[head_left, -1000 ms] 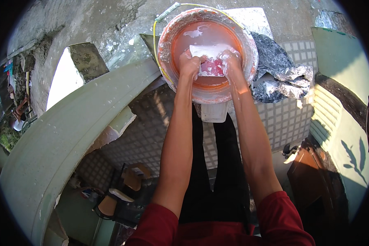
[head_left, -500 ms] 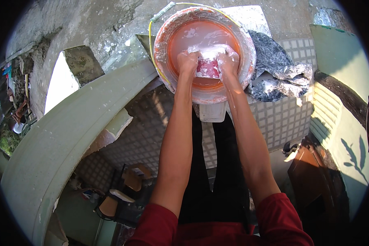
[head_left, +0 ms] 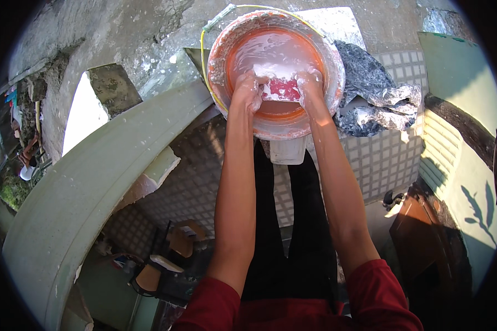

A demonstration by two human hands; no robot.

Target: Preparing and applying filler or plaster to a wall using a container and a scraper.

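A round bucket, orange inside and crusted with white, holds cloudy pinkish liquid. Over the liquid, my left hand grips the left end of a red rectangular object smeared with white paste. My right hand has hold of its right end, fingers curled round it. Both hands are coated in white. The far side of the object merges with the wet white surface, so I cannot tell how much is submerged or its exact kind.
A yellow wire handle curves round the bucket's left side. Crumpled dark plastic sheeting with white stains lies to the right. A translucent container stands below the near rim. A long pale green curved panel extends leftward over the grid-tiled surface.
Both hands have moved slightly toward me and a little farther apart with the red object. The white mass along its far side looks lower and is spread on the liquid.
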